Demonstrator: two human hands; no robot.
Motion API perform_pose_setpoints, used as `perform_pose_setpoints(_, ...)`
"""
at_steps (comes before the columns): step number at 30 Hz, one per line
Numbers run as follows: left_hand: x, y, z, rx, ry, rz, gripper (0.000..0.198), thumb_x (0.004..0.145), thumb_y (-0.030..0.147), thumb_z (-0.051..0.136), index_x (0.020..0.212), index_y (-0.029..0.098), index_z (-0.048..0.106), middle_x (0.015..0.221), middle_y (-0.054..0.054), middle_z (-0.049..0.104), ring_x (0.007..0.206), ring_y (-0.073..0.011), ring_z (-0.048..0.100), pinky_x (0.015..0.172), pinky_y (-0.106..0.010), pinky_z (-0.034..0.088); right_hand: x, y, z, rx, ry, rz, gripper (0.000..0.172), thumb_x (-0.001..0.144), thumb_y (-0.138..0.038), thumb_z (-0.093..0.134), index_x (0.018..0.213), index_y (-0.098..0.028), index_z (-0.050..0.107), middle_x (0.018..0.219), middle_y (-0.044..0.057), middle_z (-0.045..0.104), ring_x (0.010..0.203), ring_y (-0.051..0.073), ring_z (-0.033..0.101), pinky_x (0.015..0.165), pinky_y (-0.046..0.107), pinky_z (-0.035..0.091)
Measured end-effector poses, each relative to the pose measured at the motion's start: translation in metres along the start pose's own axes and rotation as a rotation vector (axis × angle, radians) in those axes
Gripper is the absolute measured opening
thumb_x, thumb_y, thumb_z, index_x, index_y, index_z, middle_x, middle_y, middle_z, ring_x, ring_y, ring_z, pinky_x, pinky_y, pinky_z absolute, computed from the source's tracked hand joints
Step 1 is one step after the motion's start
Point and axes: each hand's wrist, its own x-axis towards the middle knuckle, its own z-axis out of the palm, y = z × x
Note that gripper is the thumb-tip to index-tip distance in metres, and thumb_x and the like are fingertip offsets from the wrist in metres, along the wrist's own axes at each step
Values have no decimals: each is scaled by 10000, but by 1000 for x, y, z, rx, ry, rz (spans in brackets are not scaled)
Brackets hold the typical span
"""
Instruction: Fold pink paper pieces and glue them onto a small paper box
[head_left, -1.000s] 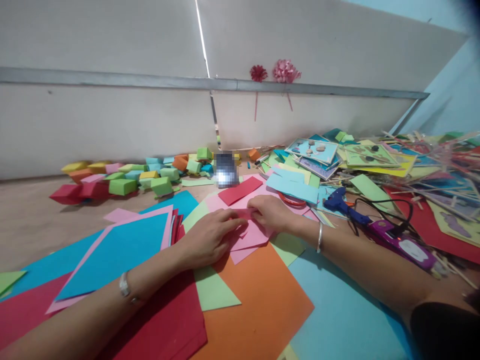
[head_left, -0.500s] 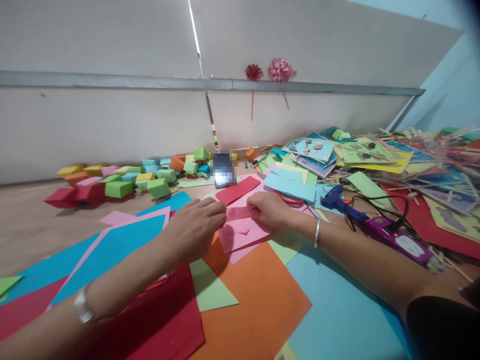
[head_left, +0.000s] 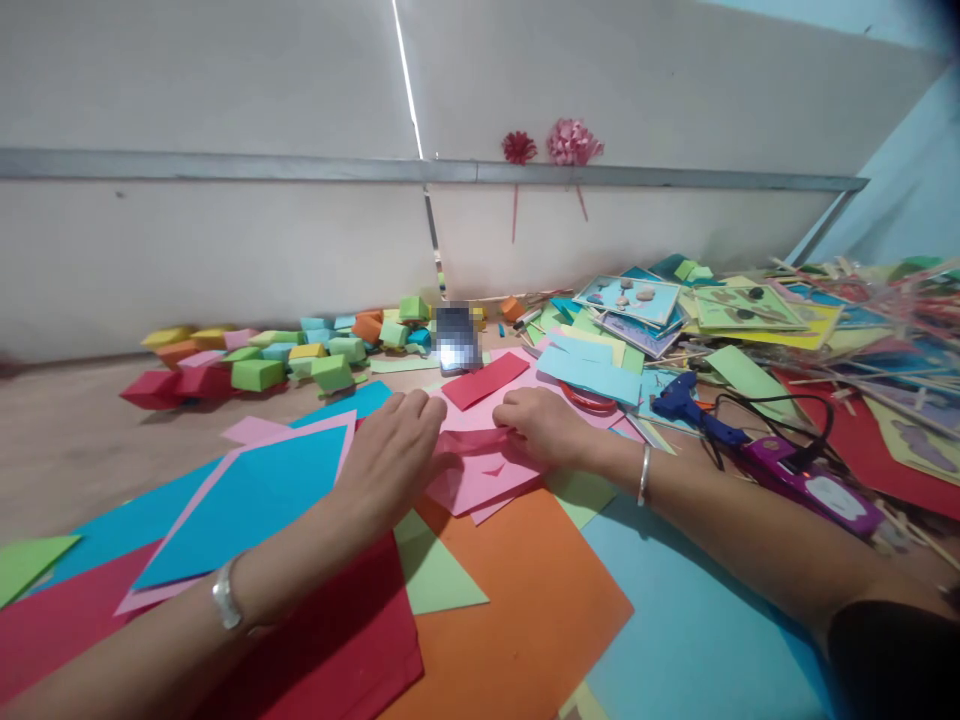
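Observation:
In front of me a pink sheet of paper (head_left: 469,490) lies with its far edge raised and bent, and a small notch shows in its middle. My left hand (head_left: 397,450) closes on the left end of that edge, its thumb beneath the curled fingers. At the opposite end my right hand (head_left: 547,428) pinches the same sheet. Just beyond both hands is a red paper strip (head_left: 487,380), resting on more pink paper. Orange paper (head_left: 517,600) lies below the pink sheet.
Small coloured paper boxes (head_left: 259,373) cluster at the back left, near a blurred phone (head_left: 454,345). Light blue paper strips (head_left: 592,375) overlap a red loop handle (head_left: 589,398). A blue glue gun (head_left: 697,410) and purple power strip (head_left: 814,487) lie right, before piled pictures (head_left: 630,298) and sticks.
The view has shifted slightly, so things sit further right. The bent pink edge, flatter before, now stands up in a curl between my hands. Both hands keep their grip.

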Motion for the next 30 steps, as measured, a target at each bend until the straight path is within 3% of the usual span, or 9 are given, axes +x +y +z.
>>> perform_pose_setpoints(3, 0, -4, 15, -145, 65, 36, 215, 803, 155, 610, 1006, 183, 675, 945, -102, 715, 825, -250, 608, 658, -323, 393, 0, 1, 1, -26, 1, -49, 190, 782, -43, 524, 838, -155, 667, 811, 57, 602, 712, 157, 448, 599, 276, 235)
perform_pose_setpoints(6, 0, -7, 22, -223, 13, 89, 203, 812, 111, 542, 783, 214, 715, 757, -59, 720, 722, -212, 591, 608, -314, 336, 1, 3, 4, -25, -6, -132, 234, 818, -49, 527, 900, -175, 706, 827, 59, 600, 724, 160, 444, 598, 276, 236)
perform_pose_setpoints(10, -1, -2, 11, -143, -43, 127, 252, 792, 42, 555, 681, 205, 711, 722, -60, 707, 716, -223, 582, 582, -331, 256, 3, 7, 2, -18, -83, -206, 229, 825, -64, 570, 921, -196, 731, 801, 44, 583, 715, 155, 433, 586, 279, 230)
perform_pose_setpoints(15, -3, 11, -7, 56, -207, 210, 213, 812, 39, 605, 731, 191, 732, 739, -78, 678, 754, -252, 582, 579, -344, 233, 1, -1, -14, -62, -189, -177, 125, 857, -137, 595, 815, -172, 707, 796, 55, 588, 712, 167, 435, 566, 315, 207)
perform_pose_setpoints(22, -8, 16, -8, 209, -253, 295, 223, 828, 53, 618, 667, 179, 707, 733, -111, 665, 767, -280, 580, 571, -360, 247, -14, -29, -28, -289, -365, -121, 187, 881, -66, 538, 838, -160, 695, 915, 118, 639, 820, 217, 526, 576, 322, 256)
perform_pose_setpoints(30, -12, 27, -21, 293, -473, 208, 244, 829, 15, 571, 814, 170, 760, 862, -131, 714, 868, -296, 617, 595, -356, 330, -22, -46, -31, -413, -442, -32, 177, 794, 6, 569, 774, -137, 672, 837, 136, 635, 819, 242, 576, 616, 325, 331)
